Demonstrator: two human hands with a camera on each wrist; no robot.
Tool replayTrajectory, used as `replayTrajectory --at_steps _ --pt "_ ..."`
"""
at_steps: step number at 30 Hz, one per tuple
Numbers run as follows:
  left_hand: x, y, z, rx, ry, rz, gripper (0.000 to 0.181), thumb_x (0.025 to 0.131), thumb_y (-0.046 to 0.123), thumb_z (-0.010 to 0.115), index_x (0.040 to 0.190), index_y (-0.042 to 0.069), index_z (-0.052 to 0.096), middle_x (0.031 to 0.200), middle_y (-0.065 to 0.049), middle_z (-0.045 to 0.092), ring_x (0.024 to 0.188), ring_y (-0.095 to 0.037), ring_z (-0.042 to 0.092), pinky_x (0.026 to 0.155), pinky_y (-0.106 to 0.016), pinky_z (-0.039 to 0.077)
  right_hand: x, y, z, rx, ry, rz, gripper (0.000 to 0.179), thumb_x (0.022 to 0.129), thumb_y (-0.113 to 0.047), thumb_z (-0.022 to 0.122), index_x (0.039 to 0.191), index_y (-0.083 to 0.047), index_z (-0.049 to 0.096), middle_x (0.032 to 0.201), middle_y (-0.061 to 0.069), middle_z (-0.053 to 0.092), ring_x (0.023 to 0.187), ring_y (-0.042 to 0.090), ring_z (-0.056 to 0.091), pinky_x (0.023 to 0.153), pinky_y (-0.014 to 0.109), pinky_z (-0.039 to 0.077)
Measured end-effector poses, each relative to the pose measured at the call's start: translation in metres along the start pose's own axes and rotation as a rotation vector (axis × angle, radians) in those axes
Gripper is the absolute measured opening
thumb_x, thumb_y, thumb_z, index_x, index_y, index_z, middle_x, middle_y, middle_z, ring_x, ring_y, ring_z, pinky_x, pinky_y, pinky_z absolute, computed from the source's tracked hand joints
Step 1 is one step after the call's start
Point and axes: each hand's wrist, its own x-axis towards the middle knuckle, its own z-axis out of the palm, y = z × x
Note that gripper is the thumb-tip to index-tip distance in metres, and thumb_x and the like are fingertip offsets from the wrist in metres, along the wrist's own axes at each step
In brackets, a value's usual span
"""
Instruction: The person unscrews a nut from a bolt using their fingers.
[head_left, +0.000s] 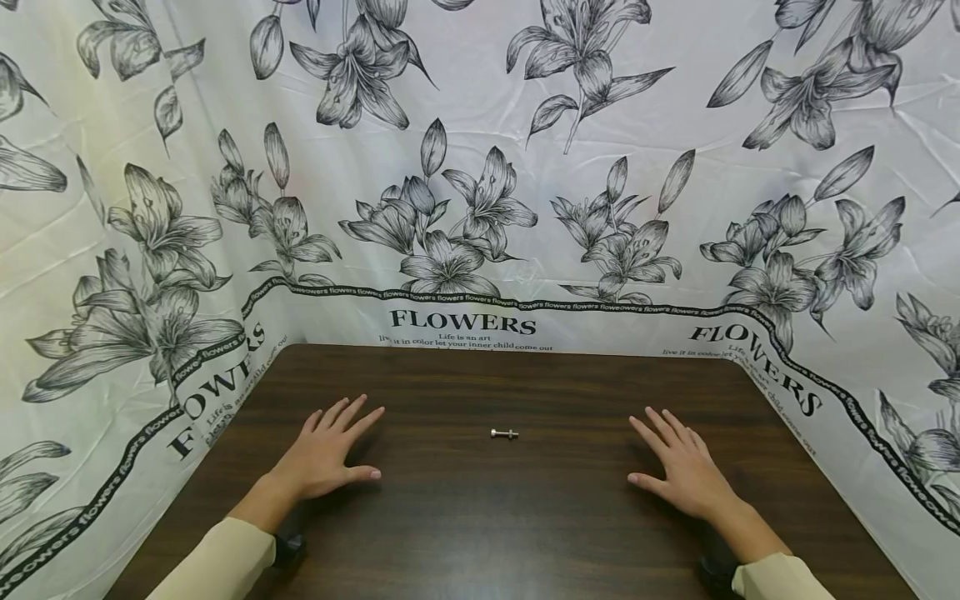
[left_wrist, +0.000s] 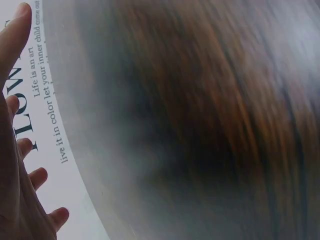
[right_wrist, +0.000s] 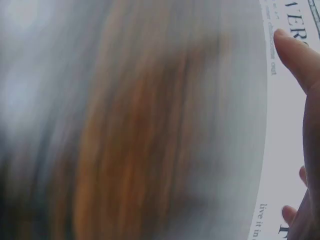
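A small silver bolt with a nut on its shank [head_left: 504, 433] lies on its side near the middle of the dark wooden table [head_left: 480, 533], its head to the left. To the left of it, my left hand [head_left: 327, 450] is spread over the table, fingers straight and thumb pointing toward the bolt. My right hand [head_left: 678, 462] is held on the other side, fingers extended and thumb turned inward. Both hands are apart from the bolt and hold nothing. In the wrist views, only parts of the left hand [left_wrist: 22, 165] and right hand [right_wrist: 305, 100] show; the bolt appears in neither.
A white cloth [head_left: 600, 329] printed with black flowers and lettering surrounds the table at the back and both sides. Dark wrist bands [head_left: 288, 550] sit by the pale sleeves [head_left: 217, 562].
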Motion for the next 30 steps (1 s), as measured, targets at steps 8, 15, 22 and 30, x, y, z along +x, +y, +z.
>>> replayTrajectory --at_steps 8,15,22,30 --pt "0.007 0.015 0.000 -0.091 -0.031 -0.040 0.092 0.079 0.068 0.065 0.153 0.025 0.032 0.155 -0.014 0.030 0.134 -0.044 0.034 0.099 -0.068 0.028 0.011 -0.013 0.008 0.135 -0.066 0.060 0.083 0.088 -0.052 0.065 0.156 -0.027 0.023 0.154 0.015 0.029 0.135 0.042 0.030 0.091 0.072 0.032" --pt "0.014 0.028 0.005 -0.205 -0.031 -0.071 0.094 0.079 0.063 0.069 0.155 0.035 0.022 0.156 -0.010 0.029 0.130 -0.043 0.041 0.096 -0.068 0.032 0.020 -0.027 0.010 0.256 -0.049 0.084 0.079 0.090 -0.046 0.067 0.154 -0.018 0.029 0.152 0.016 0.034 0.135 0.041 0.032 0.096 0.067 0.033" --pt "0.022 0.044 0.009 -0.288 0.007 -0.074 0.092 0.079 0.058 0.072 0.154 0.035 0.024 0.154 -0.008 0.032 0.130 -0.039 0.042 0.096 -0.064 0.036 0.024 -0.039 0.013 0.336 0.015 0.085 0.069 0.093 -0.046 0.062 0.151 -0.022 0.035 0.147 0.012 0.043 0.131 0.037 0.039 0.096 0.064 0.035" --pt "0.029 0.063 0.010 -0.409 0.061 -0.081 0.085 0.081 0.045 0.077 0.152 0.034 0.031 0.153 0.002 0.035 0.127 -0.028 0.049 0.093 -0.058 0.043 0.031 -0.051 0.019 0.397 0.078 0.073 0.062 0.093 -0.037 0.066 0.147 -0.017 0.042 0.136 0.013 0.053 0.118 0.034 0.052 0.088 0.055 0.046"
